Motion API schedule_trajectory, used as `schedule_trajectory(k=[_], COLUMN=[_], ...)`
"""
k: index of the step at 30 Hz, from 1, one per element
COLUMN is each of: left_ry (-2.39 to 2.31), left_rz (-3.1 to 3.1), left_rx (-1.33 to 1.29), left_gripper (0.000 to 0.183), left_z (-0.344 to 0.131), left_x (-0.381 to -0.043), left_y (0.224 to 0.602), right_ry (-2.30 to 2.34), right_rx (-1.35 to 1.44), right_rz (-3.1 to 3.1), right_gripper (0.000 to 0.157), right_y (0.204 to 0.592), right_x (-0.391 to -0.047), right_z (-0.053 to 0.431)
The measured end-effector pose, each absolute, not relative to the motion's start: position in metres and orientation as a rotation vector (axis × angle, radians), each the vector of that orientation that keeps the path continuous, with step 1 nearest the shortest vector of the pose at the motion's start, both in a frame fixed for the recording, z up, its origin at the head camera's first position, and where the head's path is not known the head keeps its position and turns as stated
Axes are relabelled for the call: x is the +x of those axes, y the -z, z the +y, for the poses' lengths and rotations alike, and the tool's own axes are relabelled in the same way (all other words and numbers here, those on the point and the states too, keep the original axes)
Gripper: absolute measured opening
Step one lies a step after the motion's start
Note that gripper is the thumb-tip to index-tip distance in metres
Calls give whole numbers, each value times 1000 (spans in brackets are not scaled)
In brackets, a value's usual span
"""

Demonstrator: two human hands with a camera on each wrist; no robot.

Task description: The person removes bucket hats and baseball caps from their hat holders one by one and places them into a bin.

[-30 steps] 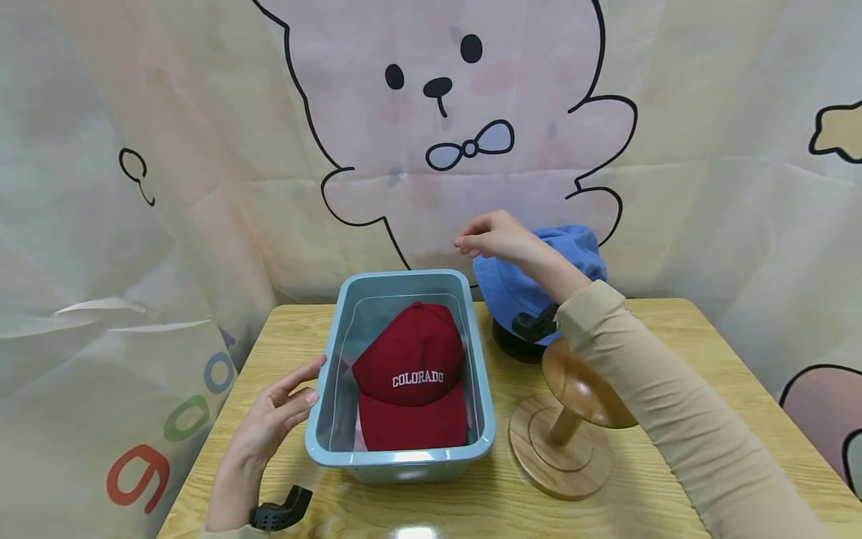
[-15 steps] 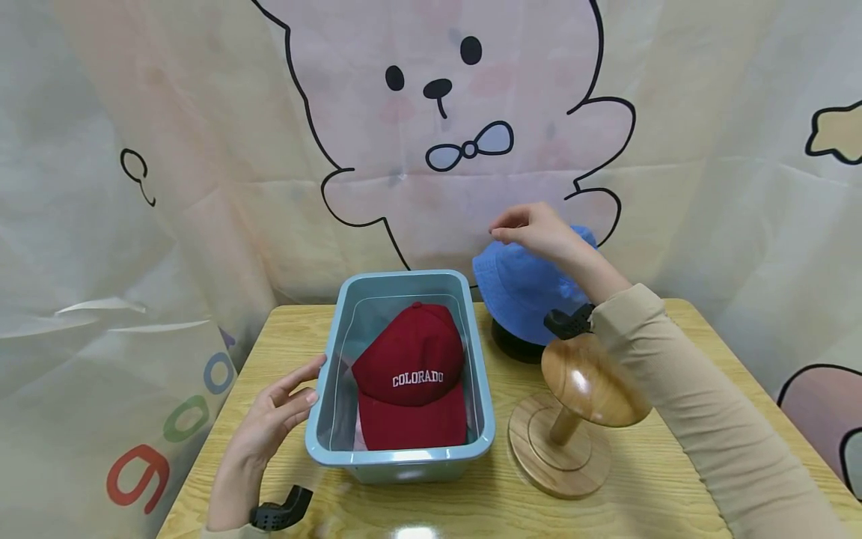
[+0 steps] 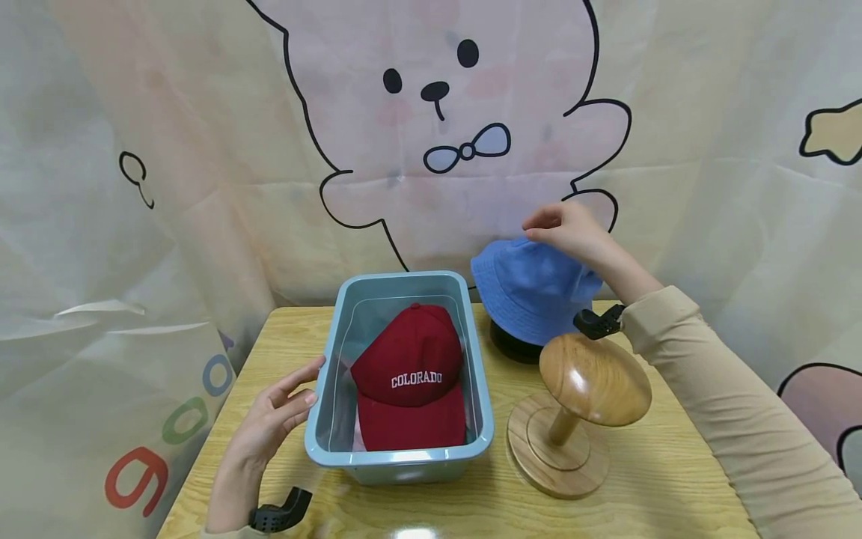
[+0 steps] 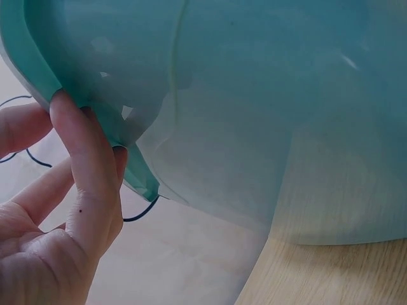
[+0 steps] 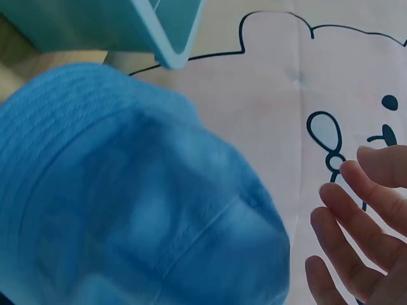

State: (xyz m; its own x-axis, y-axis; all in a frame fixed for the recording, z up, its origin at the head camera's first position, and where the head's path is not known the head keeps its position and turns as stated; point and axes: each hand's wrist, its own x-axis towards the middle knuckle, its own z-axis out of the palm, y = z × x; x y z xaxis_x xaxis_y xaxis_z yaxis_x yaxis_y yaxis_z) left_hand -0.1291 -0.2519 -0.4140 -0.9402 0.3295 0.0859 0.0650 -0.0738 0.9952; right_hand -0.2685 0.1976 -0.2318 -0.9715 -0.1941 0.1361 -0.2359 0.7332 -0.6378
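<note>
A light blue plastic bin [image 3: 480,397] stands on the table with a dark red cap [image 3: 411,352] reading COLORADO inside. My left hand [image 3: 272,410] rests its fingertips at the bin's left rim, thumb and forefinger apart; in the left wrist view, loosely bent fingers [image 4: 92,159] meet the rim's edge. My right hand [image 3: 572,230] hovers by the crown of a blue bucket hat [image 3: 528,288] and holds nothing. Its fingers are relaxed and apart from the hat in the right wrist view. The hat sits tilted over a black base [image 3: 515,346].
A wooden hat stand [image 3: 592,382] with a rounded top and a round base stands right of the bin, under my right forearm. Behind the wooden table [image 3: 296,329] hangs a curtain [image 3: 431,195] printed with a bear.
My right hand has moved to the right, from near the bin's far right corner to over the blue hat's crown. The left hand and the bin have stayed put.
</note>
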Motion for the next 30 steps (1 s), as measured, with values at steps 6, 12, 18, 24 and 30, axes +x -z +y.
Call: schedule_trajectory(k=[6, 12, 18, 24, 30], left_ry=[-2123, -2108, -2126, -2132, -2121], left_rz=[2015, 2027, 2004, 1999, 2029], left_rx=[405, 362, 421, 437, 387], left_gripper=[52, 53, 51, 51, 52], left_z=[-252, -252, -252, -253, -252], left_x=[-130, -130, -129, -129, -129], left_y=[416, 417, 416, 415, 414], right_ry=[-984, -928, -971, -1008, -991], right_rx=[375, 377, 350, 334, 317], right_rz=[-2816, -2779, -2783, -2807, -2820], right_gripper=[24, 24, 31, 40, 49], right_y=[236, 242, 248, 253, 258], right_x=[-268, -265, -265, -265, -265], right_z=[207, 219, 230, 238, 246])
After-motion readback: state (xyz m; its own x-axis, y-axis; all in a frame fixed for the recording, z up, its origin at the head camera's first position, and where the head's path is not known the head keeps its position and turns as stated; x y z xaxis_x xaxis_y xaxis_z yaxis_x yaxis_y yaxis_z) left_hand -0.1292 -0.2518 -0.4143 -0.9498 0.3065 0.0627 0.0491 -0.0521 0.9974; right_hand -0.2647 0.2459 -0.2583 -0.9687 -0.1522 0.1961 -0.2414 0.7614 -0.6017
